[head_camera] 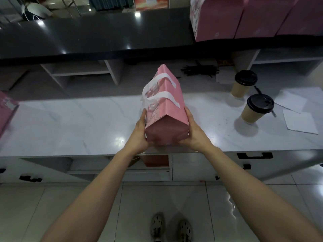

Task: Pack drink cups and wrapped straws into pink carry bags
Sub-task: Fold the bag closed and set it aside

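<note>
Cups (244, 83) right of bag (166, 105) — hands (139, 135) gripping it.

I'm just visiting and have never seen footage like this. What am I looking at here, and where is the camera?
There is no machine here. A person wears a camera on the head, so you look down along both bare arms. The left hand and right hand grip the two sides of a closed pink bag with white handles, held at the near edge of a pale marble counter. To the right stand two paper cups with black lids, one nearer, one farther. White paper sheets lie beside them, dark straws are piled farther back, and more pink bags wait on the black ledge.
</note>
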`<state>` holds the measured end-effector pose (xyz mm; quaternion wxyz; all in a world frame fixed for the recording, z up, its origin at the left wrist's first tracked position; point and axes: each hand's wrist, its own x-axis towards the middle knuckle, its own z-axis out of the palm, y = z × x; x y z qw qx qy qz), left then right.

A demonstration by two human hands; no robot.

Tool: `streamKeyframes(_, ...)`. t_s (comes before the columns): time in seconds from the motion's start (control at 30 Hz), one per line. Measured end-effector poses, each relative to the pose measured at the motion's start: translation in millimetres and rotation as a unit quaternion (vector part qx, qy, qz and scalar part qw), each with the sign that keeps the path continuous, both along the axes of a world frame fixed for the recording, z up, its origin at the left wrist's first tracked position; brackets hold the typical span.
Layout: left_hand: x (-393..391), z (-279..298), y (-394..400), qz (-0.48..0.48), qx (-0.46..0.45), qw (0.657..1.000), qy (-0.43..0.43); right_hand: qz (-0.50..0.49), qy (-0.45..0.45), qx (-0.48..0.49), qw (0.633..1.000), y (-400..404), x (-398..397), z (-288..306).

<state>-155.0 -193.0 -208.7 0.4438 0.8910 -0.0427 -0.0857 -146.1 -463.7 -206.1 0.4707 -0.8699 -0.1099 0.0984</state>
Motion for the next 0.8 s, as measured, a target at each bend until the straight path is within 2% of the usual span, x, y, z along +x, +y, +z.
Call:
streamKeyframes(0.2, 5.2, 18.1, 11.4, -0.021, -0.009, 0.999, -0.034, -0.033, -0.039, -0.008, 0.999, 15.1, -4.9, 12.5)
streamKeyframes(0.33, 10.4, 53.6, 19.4, -0.034, -0.031, 0.996, -0.071, -0.053, -0.074, 0.008, 0.996, 26.0, -5.7, 39.7)
streamKeyframes(0.47, 30.6, 99.5, 24.9, -0.065, -0.036, 0.987, -0.146, -0.079, -0.135, 0.004, 0.988, 29.3, 9.1, 79.2)
streamKeyframes(0.67, 101.1, 182.2, 18.3, -0.090, -0.046, 0.966, -0.237, -0.093, -0.224, 0.012, 0.970, 17.8, 82.5, 157.8)
streamKeyframes(0.8, 161.9, 221.3, 7.2, -0.079, -0.017, 0.954, -0.289, -0.085, -0.270, 0.015, 0.959, 4.6, 146.8, 197.1)
